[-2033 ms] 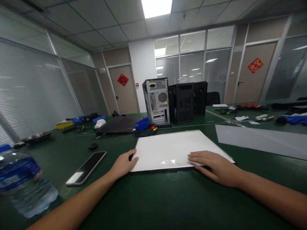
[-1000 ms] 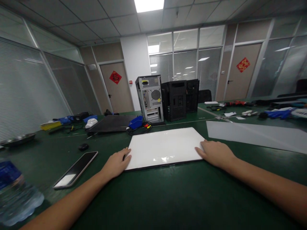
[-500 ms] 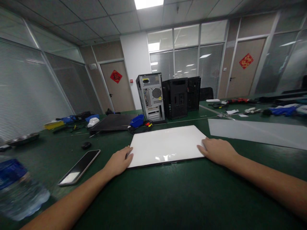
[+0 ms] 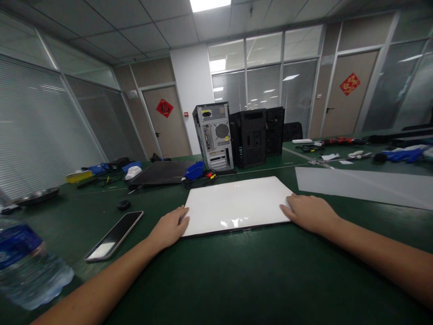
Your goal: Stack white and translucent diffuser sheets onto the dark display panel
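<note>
A glossy white flat panel (image 4: 233, 203) lies on the green table (image 4: 237, 280) in front of me. My left hand (image 4: 167, 228) rests against the panel's near left corner, fingers curled at its edge. My right hand (image 4: 309, 212) lies on the near right corner, fingers pressed over the edge. Both hands touch the panel, which lies flat on the table.
A phone (image 4: 113, 234) lies left of the panel, and a water bottle (image 4: 25, 266) stands at the far left. Behind stand computer towers (image 4: 238, 137), a dark flat panel (image 4: 162, 173), and blue tools (image 4: 194, 171). A grey sheet (image 4: 361, 185) lies to the right.
My right hand slid from the panel's near edge to its right corner. The panel turned slightly and now lies squarer to me. The view shifted a little.
</note>
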The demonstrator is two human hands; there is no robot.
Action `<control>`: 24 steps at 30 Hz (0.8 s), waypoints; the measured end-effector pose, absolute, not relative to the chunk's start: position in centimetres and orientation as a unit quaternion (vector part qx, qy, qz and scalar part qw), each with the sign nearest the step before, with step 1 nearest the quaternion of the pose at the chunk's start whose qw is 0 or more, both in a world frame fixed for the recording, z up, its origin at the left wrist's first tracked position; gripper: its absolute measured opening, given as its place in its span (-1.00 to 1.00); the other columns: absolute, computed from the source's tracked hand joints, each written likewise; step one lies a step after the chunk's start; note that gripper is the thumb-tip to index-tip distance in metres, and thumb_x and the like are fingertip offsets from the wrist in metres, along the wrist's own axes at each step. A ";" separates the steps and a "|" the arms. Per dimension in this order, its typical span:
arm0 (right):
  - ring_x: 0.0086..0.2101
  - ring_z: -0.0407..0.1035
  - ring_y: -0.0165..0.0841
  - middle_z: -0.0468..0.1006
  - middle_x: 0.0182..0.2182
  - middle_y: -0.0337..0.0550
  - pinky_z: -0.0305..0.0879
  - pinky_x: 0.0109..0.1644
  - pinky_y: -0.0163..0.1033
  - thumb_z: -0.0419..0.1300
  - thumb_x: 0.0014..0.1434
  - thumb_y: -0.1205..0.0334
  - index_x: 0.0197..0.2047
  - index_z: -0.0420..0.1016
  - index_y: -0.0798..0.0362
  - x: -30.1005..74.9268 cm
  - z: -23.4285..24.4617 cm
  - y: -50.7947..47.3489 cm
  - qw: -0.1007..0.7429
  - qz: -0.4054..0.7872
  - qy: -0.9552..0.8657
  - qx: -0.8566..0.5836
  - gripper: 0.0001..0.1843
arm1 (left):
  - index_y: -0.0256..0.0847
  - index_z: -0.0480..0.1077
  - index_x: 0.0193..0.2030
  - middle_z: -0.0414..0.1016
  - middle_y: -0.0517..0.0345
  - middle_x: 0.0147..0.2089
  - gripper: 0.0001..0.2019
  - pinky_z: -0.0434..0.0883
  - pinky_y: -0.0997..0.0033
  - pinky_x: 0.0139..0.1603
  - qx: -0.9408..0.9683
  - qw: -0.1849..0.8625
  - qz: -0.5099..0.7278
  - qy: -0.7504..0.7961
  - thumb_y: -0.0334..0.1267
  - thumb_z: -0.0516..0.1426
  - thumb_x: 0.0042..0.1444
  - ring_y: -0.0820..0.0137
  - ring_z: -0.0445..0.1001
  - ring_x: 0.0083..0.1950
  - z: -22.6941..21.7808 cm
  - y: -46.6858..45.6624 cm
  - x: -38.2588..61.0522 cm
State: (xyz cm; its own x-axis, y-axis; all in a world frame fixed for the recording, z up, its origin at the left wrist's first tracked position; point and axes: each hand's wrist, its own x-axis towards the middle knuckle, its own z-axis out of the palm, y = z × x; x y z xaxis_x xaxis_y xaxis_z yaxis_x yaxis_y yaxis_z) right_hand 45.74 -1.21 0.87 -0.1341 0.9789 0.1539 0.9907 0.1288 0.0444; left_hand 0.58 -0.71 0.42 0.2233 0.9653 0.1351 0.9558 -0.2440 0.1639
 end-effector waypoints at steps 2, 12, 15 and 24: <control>-0.22 0.50 0.02 0.55 -0.13 0.24 0.39 -0.16 0.17 -0.22 0.33 -0.19 -0.10 0.53 0.13 45.8 0.8 -1.2 0.045 -0.067 -0.750 -0.656 -0.33 | -0.34 0.29 0.36 0.22 -0.16 0.41 -0.37 0.16 0.10 0.42 0.781 0.024 0.105 0.615 0.02 -0.11 0.30 0.11 0.22 0.42 0.3 -0.7 0.5; -0.25 0.49 -0.05 0.56 -0.15 0.22 0.41 -0.22 0.08 -0.24 0.33 -0.19 -0.11 0.53 0.12 45.8 0.7 -1.2 0.048 -0.071 -0.754 -0.652 -0.32 | -0.38 0.28 0.36 0.21 -0.20 0.41 -0.36 0.17 0.07 0.41 0.784 0.024 0.098 0.613 0.02 -0.11 0.31 0.08 0.22 0.42 0.5 -0.8 0.7; -0.25 0.48 -0.04 0.56 -0.14 0.21 0.39 -0.20 0.10 -0.22 0.33 -0.19 -0.11 0.54 0.12 45.9 0.5 -1.1 0.048 -0.077 -0.754 -0.651 -0.33 | -0.37 0.29 0.35 0.21 -0.18 0.41 -0.36 0.18 0.08 0.41 0.785 0.022 0.097 0.611 0.02 -0.11 0.30 0.09 0.22 0.42 0.5 -0.8 0.7; 0.08 0.35 0.01 0.44 0.14 0.12 0.26 0.15 0.13 -0.12 0.31 -0.15 0.21 0.42 0.05 50.7 0.5 3.0 0.106 -0.111 -0.708 -0.689 -0.37 | -0.35 0.27 0.37 0.21 -0.17 0.42 -0.37 0.18 0.08 0.41 0.790 0.013 0.090 0.606 0.02 -0.12 0.32 0.09 0.22 0.42 0.2 -0.6 0.5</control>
